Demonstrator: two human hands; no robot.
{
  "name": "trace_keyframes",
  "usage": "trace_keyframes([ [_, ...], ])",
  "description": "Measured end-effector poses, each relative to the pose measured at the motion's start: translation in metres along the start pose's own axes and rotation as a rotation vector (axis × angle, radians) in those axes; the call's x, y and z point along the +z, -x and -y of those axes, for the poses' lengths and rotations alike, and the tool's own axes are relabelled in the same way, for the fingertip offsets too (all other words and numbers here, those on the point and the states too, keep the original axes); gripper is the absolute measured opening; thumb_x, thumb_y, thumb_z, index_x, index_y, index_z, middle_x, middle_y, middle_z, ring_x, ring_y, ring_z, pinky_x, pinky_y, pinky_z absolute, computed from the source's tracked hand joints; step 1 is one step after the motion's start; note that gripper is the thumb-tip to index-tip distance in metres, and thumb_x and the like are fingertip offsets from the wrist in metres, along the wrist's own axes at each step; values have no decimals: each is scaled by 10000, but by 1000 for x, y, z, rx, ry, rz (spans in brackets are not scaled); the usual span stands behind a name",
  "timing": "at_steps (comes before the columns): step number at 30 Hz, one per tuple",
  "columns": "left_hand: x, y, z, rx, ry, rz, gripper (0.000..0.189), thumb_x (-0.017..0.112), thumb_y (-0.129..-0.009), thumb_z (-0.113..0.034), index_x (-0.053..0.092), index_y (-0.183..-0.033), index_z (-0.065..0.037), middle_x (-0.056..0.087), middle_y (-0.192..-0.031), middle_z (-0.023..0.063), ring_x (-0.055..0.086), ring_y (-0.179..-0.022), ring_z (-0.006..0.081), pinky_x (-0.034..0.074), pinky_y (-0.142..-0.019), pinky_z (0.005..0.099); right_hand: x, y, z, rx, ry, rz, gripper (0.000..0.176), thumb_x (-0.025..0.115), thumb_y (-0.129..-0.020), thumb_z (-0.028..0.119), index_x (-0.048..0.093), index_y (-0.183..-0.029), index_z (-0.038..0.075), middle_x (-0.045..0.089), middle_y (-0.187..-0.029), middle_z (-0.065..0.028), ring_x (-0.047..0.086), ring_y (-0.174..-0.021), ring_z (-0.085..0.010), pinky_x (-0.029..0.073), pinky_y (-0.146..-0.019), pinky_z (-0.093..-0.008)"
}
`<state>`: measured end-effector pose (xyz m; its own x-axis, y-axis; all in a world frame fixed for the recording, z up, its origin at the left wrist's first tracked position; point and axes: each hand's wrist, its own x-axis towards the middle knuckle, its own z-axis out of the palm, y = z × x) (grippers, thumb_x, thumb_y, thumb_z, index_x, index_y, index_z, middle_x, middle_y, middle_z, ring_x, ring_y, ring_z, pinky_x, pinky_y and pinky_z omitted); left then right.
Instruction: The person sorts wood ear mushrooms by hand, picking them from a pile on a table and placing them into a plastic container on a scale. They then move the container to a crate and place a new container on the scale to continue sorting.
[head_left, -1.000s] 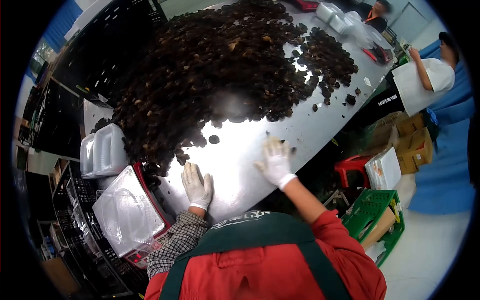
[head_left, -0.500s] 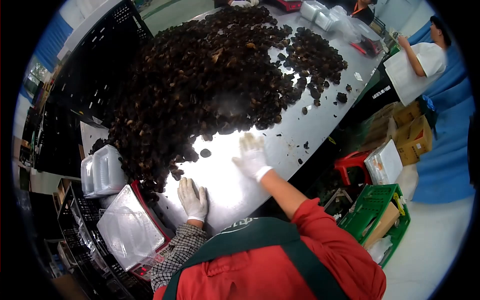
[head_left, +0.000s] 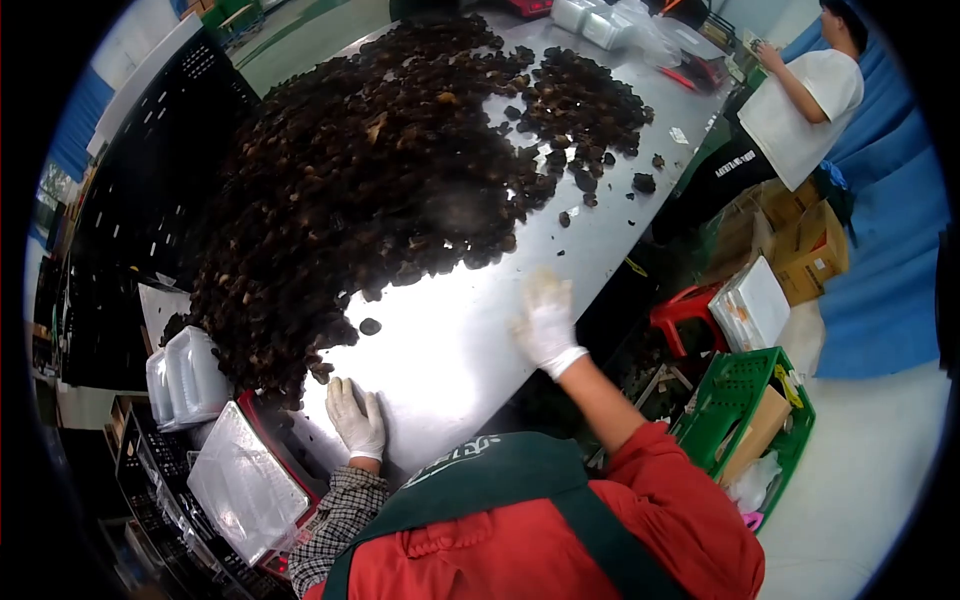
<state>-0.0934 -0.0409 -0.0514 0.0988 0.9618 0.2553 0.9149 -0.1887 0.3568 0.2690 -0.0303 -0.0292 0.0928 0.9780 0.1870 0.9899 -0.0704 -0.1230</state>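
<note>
A large heap of dark brown, mushroom-like pieces (head_left: 370, 170) covers much of the metal table (head_left: 430, 340). My left hand (head_left: 355, 420), in a white glove, lies flat on the tabletop at the heap's near edge, fingers stretched out and holding nothing. One loose dark piece (head_left: 370, 327) sits by itself beyond those fingers. Over the bare metal near the table's right edge is my right hand (head_left: 547, 325), also white-gloved. Its fingers are extended and slightly blurred, and nothing shows in them.
Left of me stand a scale (head_left: 248, 485) and stacked clear plastic trays (head_left: 190, 375). A black crate (head_left: 150, 190) rises beyond them. To the right are a green crate (head_left: 725, 410), a red stool (head_left: 680, 318) and cardboard boxes (head_left: 808, 262). A person in white (head_left: 805, 115) stands past the table.
My right hand has moved right, toward the table's edge. Small dark crumbs seen there before no longer show. The left hand stays flat by the heap, while the whole view has shifted somewhat.
</note>
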Motion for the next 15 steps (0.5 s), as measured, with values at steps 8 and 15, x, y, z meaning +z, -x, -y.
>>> trace_keyframes([
  [8,-3,-2,-5,-33,-42,49,509,580,-860,-202,448,-1274,64,398,-1377,255,316,-1317,401,226,-1118,476,5,-63,-38,-34,140,295,743,342,-950,528,202,-1486,33,158,-1552,-190,95,-1454,-295,59,-1146,-552],
  [15,0,0,0,-23,-66,39,510,594,-852,-190,446,-1277,49,401,-1378,242,329,-1312,398,232,-1116,479,-2,-30,-134,239,148,104,676,456,-920,477,367,-1402,12,306,-1483,-216,240,-1394,-357,131,-1120,-582],
])
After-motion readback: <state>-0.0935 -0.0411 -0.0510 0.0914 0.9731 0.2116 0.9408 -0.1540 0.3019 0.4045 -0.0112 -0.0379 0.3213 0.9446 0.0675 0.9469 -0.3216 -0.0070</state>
